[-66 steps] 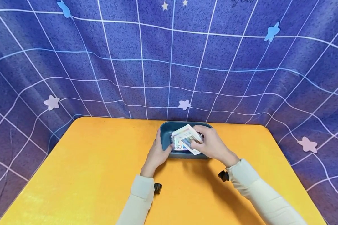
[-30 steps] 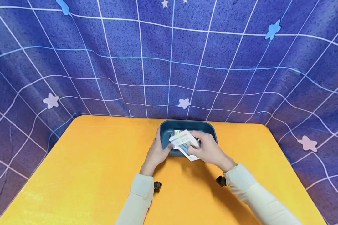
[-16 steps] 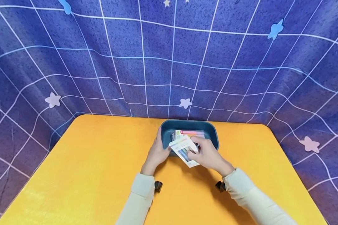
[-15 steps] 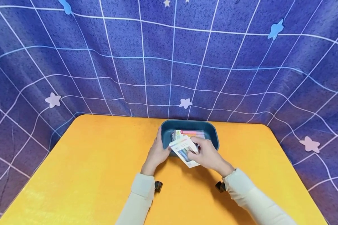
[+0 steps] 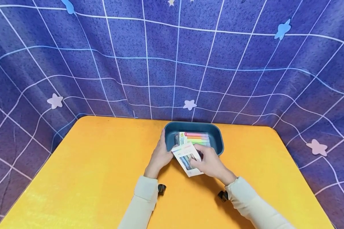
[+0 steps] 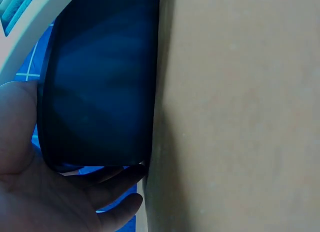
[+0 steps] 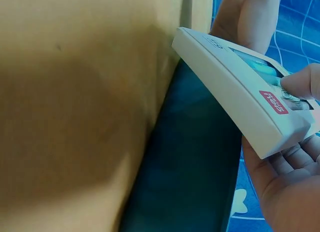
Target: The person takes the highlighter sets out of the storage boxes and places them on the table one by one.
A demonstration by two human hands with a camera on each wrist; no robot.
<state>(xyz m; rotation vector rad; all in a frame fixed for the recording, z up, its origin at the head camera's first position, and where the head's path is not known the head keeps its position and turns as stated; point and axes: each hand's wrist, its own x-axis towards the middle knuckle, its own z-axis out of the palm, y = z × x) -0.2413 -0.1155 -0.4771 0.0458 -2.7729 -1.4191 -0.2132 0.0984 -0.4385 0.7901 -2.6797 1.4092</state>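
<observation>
My right hand (image 5: 210, 161) grips a white windowed box of pens (image 5: 188, 173), thumb over the window and fingers beneath. Pastel barrels show through the window, and a red label (image 7: 273, 102) is on the box's edge in the right wrist view. The box is tilted over the near rim of a dark teal bin (image 5: 219, 140). At the bin's left end, my left hand (image 5: 160, 159) holds the wall, thumb by the rim and fingers along the outside. Inside the bin lies a clear pack of bright coloured markers (image 5: 196, 136), partly hidden by the white box.
The bin stands at the back of a yellow table (image 5: 103, 165). Behind it hangs a blue grid-patterned curtain (image 5: 160, 73) with star shapes. A dark item (image 5: 176, 139) lies beside the marker pack.
My right hand has drawn the white box out of the bin toward me and over the near rim, uncovering the marker pack. The left hand has stayed on the bin.
</observation>
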